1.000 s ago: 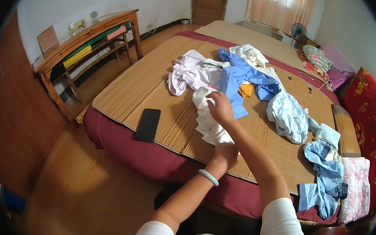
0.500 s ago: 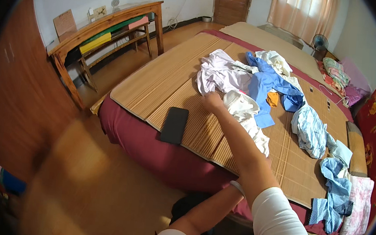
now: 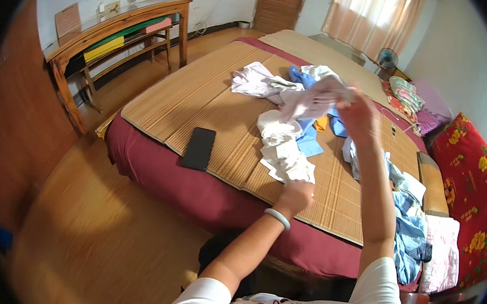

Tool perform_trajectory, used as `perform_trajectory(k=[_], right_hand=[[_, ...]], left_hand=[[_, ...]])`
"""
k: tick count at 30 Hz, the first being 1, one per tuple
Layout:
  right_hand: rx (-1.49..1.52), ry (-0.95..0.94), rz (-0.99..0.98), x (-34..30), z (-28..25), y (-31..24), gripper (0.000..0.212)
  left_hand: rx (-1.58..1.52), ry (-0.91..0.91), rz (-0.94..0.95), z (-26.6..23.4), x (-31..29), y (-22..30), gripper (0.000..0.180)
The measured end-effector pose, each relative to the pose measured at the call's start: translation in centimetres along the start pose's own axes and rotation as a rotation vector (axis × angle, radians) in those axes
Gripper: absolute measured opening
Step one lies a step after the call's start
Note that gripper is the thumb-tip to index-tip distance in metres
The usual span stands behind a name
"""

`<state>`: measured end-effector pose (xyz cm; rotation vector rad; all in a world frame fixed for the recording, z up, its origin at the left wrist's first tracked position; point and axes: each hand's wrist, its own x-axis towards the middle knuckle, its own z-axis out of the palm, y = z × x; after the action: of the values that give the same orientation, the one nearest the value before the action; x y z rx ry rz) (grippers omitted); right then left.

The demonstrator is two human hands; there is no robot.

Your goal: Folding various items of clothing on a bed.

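Note:
My right hand (image 3: pixel 361 115) is raised above the bed, closed on part of a pale lilac garment (image 3: pixel 314 99) that stretches across the pile. The rest of that garment lies spread on the mat toward the far left. Lower down, my left hand (image 3: pixel 296 196), with a pale bracelet at the wrist, is closed on the near end of a crumpled white garment (image 3: pixel 281 146). Behind these lie a blue garment (image 3: pixel 309 144), partly covered, and a small orange cloth (image 3: pixel 320 123). A black phone (image 3: pixel 199 148) rests on the mat left of the white garment.
Bamboo mats (image 3: pixel 185 96) cover the bed over a dark red sheet (image 3: pixel 172 186). At the right edge lie light blue clothes (image 3: pixel 407 233), a folded pink-white cloth (image 3: pixel 440 253) and a red floral cushion (image 3: pixel 469 187). A wooden table (image 3: pixel 121 28) stands against the left wall.
My right hand has lifted the near part of the lilac garment and swung it right. My left hand, hidden before, now shows at the white garment's near end. The view has shifted.

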<state>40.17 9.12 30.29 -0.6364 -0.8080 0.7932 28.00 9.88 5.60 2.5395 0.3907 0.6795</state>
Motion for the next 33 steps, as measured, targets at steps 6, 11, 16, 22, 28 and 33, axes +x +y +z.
perform_trajectory(k=[6, 11, 16, 22, 28, 33], right_hand=[[0.124, -0.368, -0.571, -18.6, -0.7, -13.8, 0.039], [-0.128, -0.136, -0.413, -28.2, -7.6, -12.1, 0.044], [-0.079, 0.675, -0.06, -28.1, -11.8, -4.2, 0.038], [0.242, 0.534, 0.069, -29.2, -15.1, -1.8, 0.036], [0.285, 0.616, 0.016, -30.1, -14.8, -2.8, 0.038], [0.298, 0.754, -0.021, -29.9, -14.8, -3.2, 0.044]], left_hand=[[-0.015, 0.007, -0.032, -1.9, 2.0, -0.5, 0.035], [-0.498, 0.003, -0.39, -5.9, 3.2, 0.8, 0.057], [0.066, -0.021, -0.161, -4.1, 3.4, -0.6, 0.053], [-0.258, 0.017, 0.255, -1.2, 1.2, 6.4, 0.032], [-0.19, -0.093, 0.42, -1.0, -5.2, 15.3, 0.053], [-0.095, -0.225, 0.589, -0.3, -8.9, 18.1, 0.068]])
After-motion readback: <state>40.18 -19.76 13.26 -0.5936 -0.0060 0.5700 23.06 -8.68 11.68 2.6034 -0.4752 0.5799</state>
